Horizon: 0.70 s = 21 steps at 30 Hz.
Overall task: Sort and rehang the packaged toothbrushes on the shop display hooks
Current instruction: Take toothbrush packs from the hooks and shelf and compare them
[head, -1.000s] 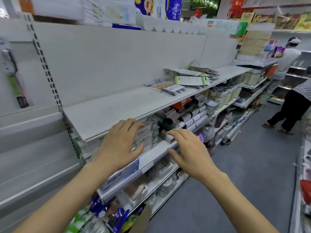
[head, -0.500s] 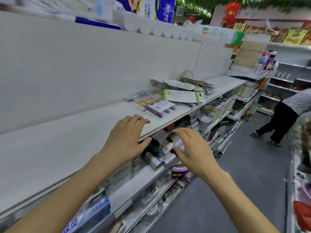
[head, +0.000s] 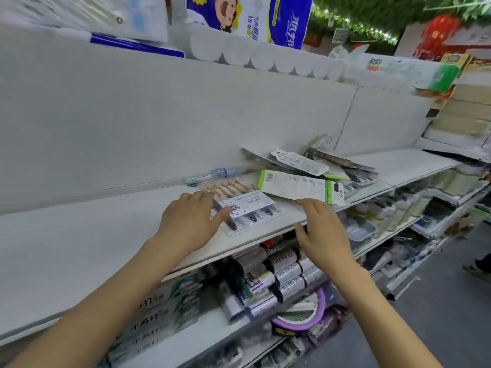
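Packaged toothbrushes lie loose on a white shelf [head: 79, 235]. Nearest is a clear multi-brush blister pack [head: 249, 208] with a white label. Behind it lies a single blue toothbrush [head: 215, 173]. To the right a green-edged white pack [head: 300, 187] leans on a heap of further packs [head: 332, 166]. My left hand [head: 191, 221] hovers with relaxed fingers at the blister pack's left edge, thumb near it; contact is unclear. My right hand [head: 321, 229] is spread open over the shelf's front edge, just under the green-edged pack, holding nothing. No display hooks are visible.
A plain white back panel [head: 186, 115] rises behind the shelf, with tissue packs [head: 265, 19] on top. The shelf below holds toothpaste boxes [head: 164, 309] and stacked tubes [head: 281, 272]. An aisle floor [head: 438, 314] runs along the right, where a person's foot [head: 478, 269] shows.
Both hands have risen from the lower shelf's toothpaste and tubes up to the top shelf, reaching toward the toothbrush packs. The view has moved rightward and closer.
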Each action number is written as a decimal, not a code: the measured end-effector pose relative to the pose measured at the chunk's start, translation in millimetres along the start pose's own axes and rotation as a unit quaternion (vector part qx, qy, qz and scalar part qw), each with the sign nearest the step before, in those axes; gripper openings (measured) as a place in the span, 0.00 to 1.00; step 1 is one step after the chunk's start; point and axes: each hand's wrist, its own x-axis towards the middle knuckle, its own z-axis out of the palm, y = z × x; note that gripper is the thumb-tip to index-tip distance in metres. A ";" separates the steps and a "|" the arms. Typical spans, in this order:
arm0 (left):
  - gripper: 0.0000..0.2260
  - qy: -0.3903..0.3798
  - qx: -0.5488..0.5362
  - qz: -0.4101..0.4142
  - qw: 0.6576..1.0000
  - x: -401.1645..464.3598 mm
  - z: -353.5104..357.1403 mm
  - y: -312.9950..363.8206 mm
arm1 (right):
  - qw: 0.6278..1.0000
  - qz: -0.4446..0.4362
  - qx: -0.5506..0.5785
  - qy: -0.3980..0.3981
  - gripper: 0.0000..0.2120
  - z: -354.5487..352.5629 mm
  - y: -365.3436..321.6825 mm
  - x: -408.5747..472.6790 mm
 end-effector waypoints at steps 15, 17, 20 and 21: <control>0.39 -0.127 0.047 -0.173 0.976 52.1 31.2 32.3 | 0.997 -0.047 -0.040 0.043 0.24 56.0 102.4 78.0; 0.38 -0.140 0.048 -0.177 0.973 45.7 28.6 36.2 | 0.997 -0.047 -0.043 0.054 0.24 59.4 104.4 82.4; 0.39 -0.157 0.026 -0.189 0.969 29.2 24.4 39.1 | 0.996 -0.047 -0.050 0.065 0.24 63.7 106.6 88.3; 0.39 -0.161 0.015 -0.195 0.967 21.7 22.8 39.9 | 0.995 -0.049 -0.053 0.069 0.23 64.7 107.2 90.0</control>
